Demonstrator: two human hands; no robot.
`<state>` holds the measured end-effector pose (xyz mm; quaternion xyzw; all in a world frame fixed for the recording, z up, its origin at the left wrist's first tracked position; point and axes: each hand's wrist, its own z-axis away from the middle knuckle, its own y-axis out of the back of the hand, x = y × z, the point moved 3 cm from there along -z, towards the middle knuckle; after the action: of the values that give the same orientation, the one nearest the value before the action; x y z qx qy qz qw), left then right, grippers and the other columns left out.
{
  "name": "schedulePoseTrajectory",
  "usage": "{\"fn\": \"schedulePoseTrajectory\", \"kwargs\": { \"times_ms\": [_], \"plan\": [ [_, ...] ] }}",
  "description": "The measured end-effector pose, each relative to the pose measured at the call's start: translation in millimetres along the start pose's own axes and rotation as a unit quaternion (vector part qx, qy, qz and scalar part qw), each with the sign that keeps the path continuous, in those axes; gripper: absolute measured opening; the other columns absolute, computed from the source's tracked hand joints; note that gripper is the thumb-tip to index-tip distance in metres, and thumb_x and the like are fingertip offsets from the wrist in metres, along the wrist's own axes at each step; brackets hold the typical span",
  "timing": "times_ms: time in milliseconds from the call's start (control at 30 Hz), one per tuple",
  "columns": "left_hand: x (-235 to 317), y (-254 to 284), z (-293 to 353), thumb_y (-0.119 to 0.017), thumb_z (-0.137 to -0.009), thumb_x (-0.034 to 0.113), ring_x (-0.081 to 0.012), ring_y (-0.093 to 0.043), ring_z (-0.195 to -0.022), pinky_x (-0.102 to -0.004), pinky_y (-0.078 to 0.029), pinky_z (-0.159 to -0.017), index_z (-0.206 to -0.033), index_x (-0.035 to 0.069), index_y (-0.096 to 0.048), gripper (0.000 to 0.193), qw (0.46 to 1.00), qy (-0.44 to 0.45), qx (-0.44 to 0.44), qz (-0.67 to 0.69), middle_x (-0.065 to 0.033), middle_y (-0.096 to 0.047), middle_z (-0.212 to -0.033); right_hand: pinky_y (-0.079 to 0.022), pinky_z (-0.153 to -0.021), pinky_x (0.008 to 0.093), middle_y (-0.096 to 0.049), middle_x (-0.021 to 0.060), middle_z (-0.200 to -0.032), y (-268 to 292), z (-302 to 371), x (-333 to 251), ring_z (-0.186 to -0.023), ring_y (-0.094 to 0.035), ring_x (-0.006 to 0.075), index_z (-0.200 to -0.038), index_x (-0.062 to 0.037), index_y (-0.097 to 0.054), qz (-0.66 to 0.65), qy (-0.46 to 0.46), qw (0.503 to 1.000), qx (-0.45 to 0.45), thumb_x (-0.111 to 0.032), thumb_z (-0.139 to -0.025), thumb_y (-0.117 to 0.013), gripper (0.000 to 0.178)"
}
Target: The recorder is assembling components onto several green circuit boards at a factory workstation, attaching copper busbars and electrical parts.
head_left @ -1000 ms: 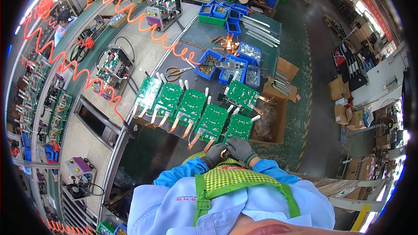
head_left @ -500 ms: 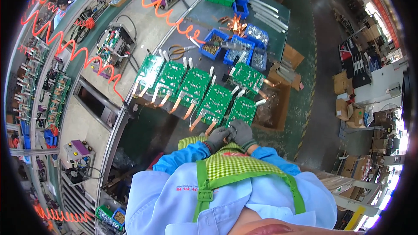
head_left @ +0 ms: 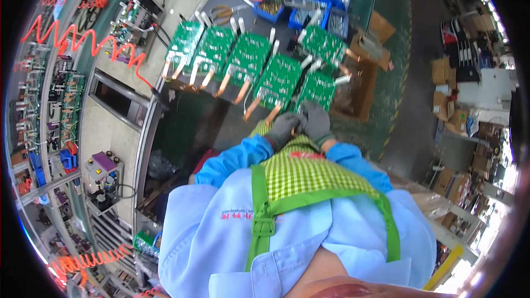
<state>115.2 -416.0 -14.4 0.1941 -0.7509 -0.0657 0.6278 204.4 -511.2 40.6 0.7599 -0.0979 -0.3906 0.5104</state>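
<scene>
Both my hands, in grey gloves, meet at the near end of a green circuit board (head_left: 317,91) by the front edge of the table. My left hand (head_left: 283,129) is closed, with its fingertips beside my right hand. My right hand (head_left: 315,122) has curled fingers and covers the board's near end. Whatever lies between the fingers is hidden. Left of this board, several similar boards stand in a slanting row, among them a circuit board (head_left: 277,83) with copper strips (head_left: 253,108) toward me. Another circuit board (head_left: 323,45) lies just beyond.
Behind the boards stand blue bins (head_left: 273,1) of small metal parts, with scissors (head_left: 222,14) to their left. An orange coiled hose (head_left: 91,41) hangs at the left. An open cardboard box (head_left: 353,91) sits right of the table. A metal rail (head_left: 144,154) runs along the left bench.
The whole view has shifted, so boards, bins and hands appear higher in the picture. My hands stay together at the same board's near end.
</scene>
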Motion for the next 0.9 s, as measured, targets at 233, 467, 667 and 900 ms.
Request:
{"fn": "schedulePoseTrajectory", "kwargs": {
  "times_ms": [233,467,667,900],
  "plan": [
    [-13,-21,9,-0.061,-0.076,0.001,-0.0145,-0.057,-0.071,-0.0266,-0.046,-0.059,-0.085,0.001,-0.06,0.009,0.674,0.392,0.106,0.617,-0.0055,-0.06,-0.082,-0.048,-0.07,0.0406,-0.056,0.0132,-0.097,12,-6,2,-0.086,-0.058,0.0326,-0.096,-0.0111,-0.06,-0.102,0.014,0.988,-0.116,-0.025,-0.079,-0.063,0.022],
    [-4,-12,9,-0.065,-0.073,0.004,-0.0244,-0.061,-0.079,-0.03,-0.05,-0.067,-0.091,0.004,-0.063,0.019,0.746,0.349,0.063,0.564,-0.0111,-0.059,-0.088,-0.049,-0.069,0.0405,-0.054,0.0128,-0.094,15,-8,0,-0.083,-0.058,0.0299,-0.091,-0.0078,-0.059,-0.002,-0.011,0.987,-0.163,-0.024,-0.08,-0.064,0.02],
    [-7,-6,6,-0.062,-0.077,0.005,-0.0204,-0.06,-0.079,-0.0281,-0.05,-0.066,-0.091,0.004,-0.061,0.014,0.914,0.217,0.03,0.34,-0.0085,-0.059,-0.087,-0.049,-0.079,0.0392,-0.05,0.0125,-0.11,24,0,-2,-0.095,-0.057,0.03,-0.093,-0.0058,-0.058,-0.049,0.103,0.991,-0.076,-0.029,-0.077,-0.069,0.03],
    [4,2,9,-0.063,-0.075,0.004,-0.0245,-0.06,-0.079,-0.0303,-0.049,-0.067,-0.09,0.002,-0.062,0.016,0.999,0.028,0.014,-0.022,-0.0124,-0.059,-0.089,-0.048,-0.085,0.0385,-0.052,0.013,-0.116,28,1,-11,-0.103,-0.055,0.0307,-0.093,-0.0055,-0.063,-0.087,0.011,0.993,-0.08,-0.023,-0.078,-0.069,0.024]
  ]
}}
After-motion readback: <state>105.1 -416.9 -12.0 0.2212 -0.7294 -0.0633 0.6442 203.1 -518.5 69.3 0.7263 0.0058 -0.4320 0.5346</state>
